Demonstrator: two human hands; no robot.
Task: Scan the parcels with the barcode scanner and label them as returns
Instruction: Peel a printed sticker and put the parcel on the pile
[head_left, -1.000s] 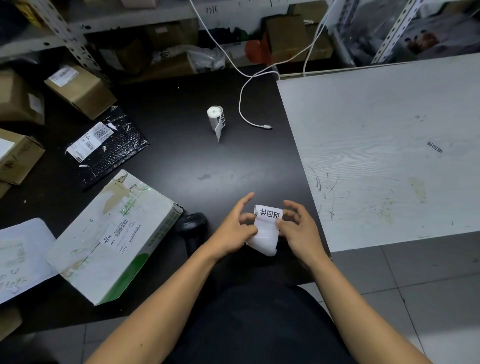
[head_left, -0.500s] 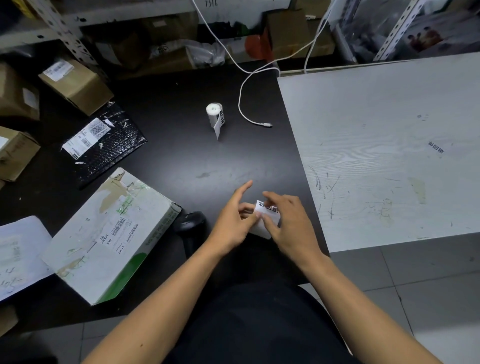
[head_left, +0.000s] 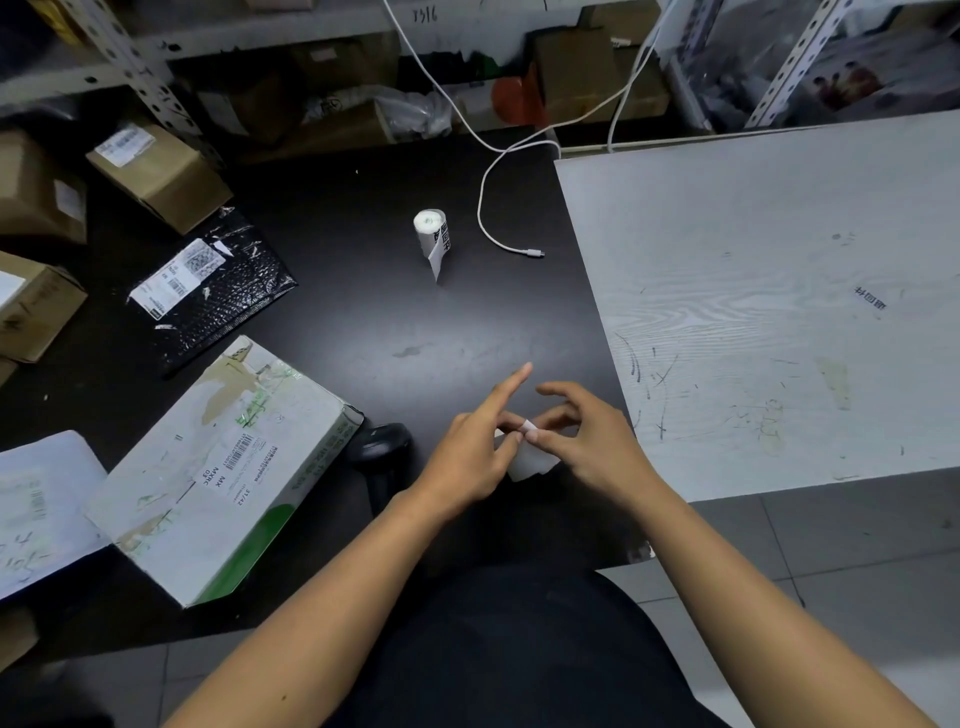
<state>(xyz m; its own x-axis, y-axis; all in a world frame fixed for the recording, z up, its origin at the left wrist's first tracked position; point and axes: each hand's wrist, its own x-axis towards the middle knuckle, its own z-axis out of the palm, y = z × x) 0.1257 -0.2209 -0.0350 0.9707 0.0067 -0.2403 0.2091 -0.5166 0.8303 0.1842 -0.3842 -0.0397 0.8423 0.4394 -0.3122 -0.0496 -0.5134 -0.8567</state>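
My left hand (head_left: 470, 447) and my right hand (head_left: 592, 441) meet over the black table (head_left: 363, 312), both pinching a small white return label strip (head_left: 530, 457); most of it is hidden by fingers. The black barcode scanner (head_left: 382, 454) lies just left of my left hand. A white and green parcel box (head_left: 208, 467) with a barcode label sits to the left of the scanner. A black bubble mailer (head_left: 213, 283) lies behind it. A white label roll (head_left: 432, 234) stands upright at mid-table.
A white charging cable (head_left: 493, 228) trails beside the roll. A white wood-grain tabletop (head_left: 779, 301) fills the right side. Brown cardboard boxes (head_left: 156, 171) crowd the far left, a white mailer (head_left: 41, 509) lies at the near left, and shelving stands behind.
The label strip was open with its print facing up; my fingers have since folded over it, and now only a small white piece shows between both hands.
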